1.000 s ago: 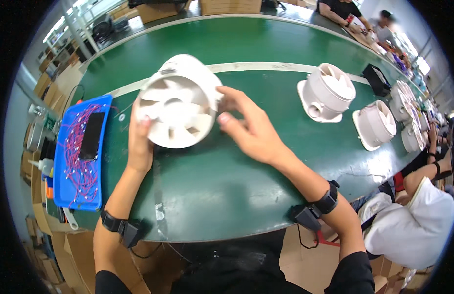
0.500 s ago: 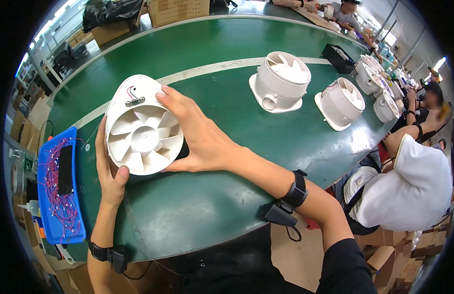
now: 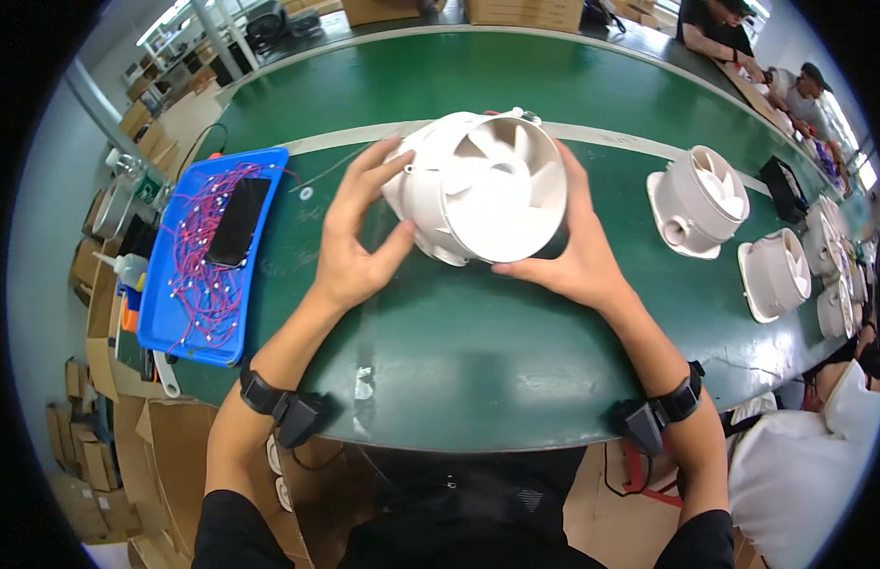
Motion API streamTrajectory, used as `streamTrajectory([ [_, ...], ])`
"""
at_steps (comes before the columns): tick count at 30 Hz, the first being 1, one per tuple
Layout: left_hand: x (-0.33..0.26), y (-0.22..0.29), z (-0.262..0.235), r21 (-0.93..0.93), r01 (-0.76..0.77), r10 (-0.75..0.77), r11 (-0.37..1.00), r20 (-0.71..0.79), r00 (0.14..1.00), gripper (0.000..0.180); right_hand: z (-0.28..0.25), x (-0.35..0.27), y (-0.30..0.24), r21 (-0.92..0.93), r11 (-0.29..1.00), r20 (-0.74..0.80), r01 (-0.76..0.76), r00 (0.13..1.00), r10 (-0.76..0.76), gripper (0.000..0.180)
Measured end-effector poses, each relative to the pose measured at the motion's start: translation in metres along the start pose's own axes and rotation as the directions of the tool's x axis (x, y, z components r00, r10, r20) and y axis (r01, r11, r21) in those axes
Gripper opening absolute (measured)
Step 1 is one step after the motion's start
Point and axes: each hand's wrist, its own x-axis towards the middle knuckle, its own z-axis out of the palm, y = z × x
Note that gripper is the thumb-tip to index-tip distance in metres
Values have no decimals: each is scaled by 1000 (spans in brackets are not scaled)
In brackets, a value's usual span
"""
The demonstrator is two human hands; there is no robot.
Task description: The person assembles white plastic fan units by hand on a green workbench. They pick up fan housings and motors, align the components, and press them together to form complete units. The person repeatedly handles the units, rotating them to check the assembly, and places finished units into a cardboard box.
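Observation:
I hold a white round duct fan (image 3: 482,185) tilted above the green table (image 3: 478,351), its blades facing me. My left hand (image 3: 354,237) grips its left side, fingers spread over the housing. My right hand (image 3: 573,251) cups its right and lower rim. Each of my wrists carries a black strap with a small black device.
A blue tray (image 3: 188,337) at the left holds red wires and a black phone (image 3: 239,220). More white fans (image 3: 696,201) stand in a row along the right. Other people work at the far right and a person in white sits close on my right (image 3: 800,474). Cardboard boxes lie below left.
The fan has turned and shifted toward the middle of the view. My right hand has moved from across its front face to its right rim.

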Motion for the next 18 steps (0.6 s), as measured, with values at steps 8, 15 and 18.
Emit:
streamTrajectory([
  [8,-3,-2,-3,96,-111,99,989,120,988,83,6,-1,5,33,999,-29,17,999,-16,116],
  [15,-3,3,1,180,-46,35,983,62,997,81,4,0,2,-4,999,-56,46,997,-46,113],
  [18,-3,1,2,128,-2,-5,992,58,998,64,3,-1,-2,12,1000,-69,10,998,-10,104],
])
